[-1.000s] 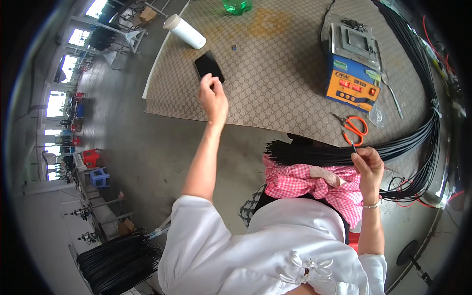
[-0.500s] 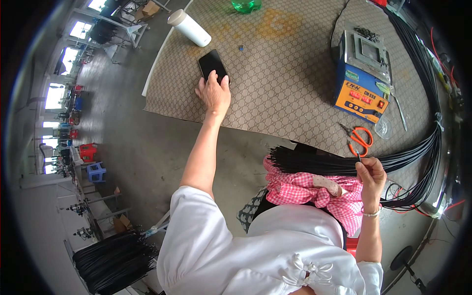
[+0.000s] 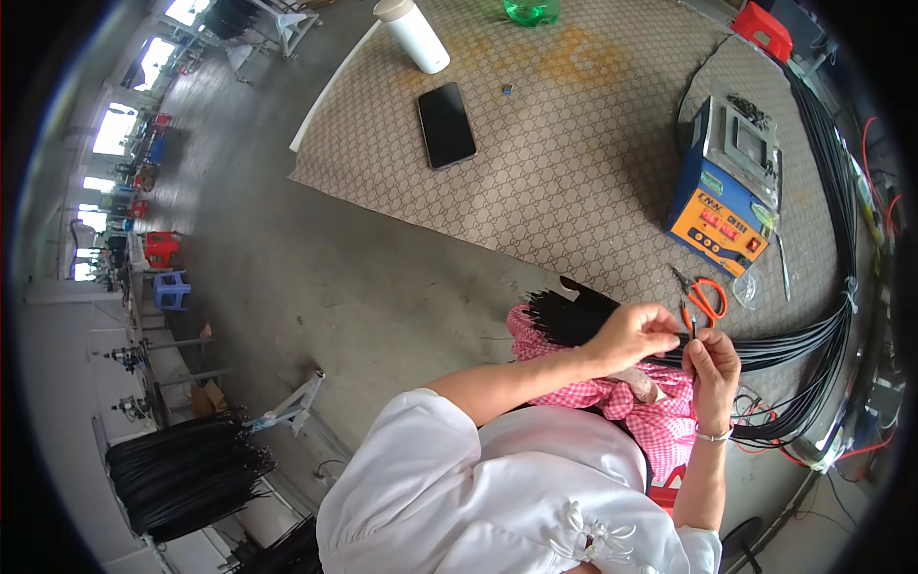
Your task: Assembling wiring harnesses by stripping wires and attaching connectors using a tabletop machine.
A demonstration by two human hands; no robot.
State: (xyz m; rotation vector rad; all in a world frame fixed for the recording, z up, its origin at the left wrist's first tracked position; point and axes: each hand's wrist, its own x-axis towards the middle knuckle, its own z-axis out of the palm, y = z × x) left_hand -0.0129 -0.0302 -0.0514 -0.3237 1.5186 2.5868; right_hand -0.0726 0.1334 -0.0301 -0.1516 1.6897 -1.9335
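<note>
The thin dark strand (image 3: 695, 330) stands up between the two hands, just above the black cable bundle (image 3: 789, 348) and near the front edge of the worktop (image 3: 574, 182). The right hand (image 3: 714, 375) has thumb and forefinger pinched together on it; the left hand (image 3: 626, 340) comes in from the side with its fingers drawn nearly together at the strand (whether they grip it or merely touch it, I cannot tell). Such a slim piece could slip or twist out if the pinch is loose, and a dropped one would be hard to pick out among so many black cables. The orange-handled snips (image 3: 692, 288) lie just beyond the fingers, so a forward push could knock them or bring skin against the blades. The bundle's loose ends reach past the worktop's edge, over the pink checked cloth (image 3: 669, 411); a forearm catching them might drag the lot askew. As for room, the right side is tight, with the bundle curving round and the blue-and-orange box (image 3: 724, 196) behind the snips. More space opens to the left: bare patterned surface runs between the box and the phone (image 3: 447, 125), while below the slanting edge there is only floor (image 3: 382, 277).
</note>
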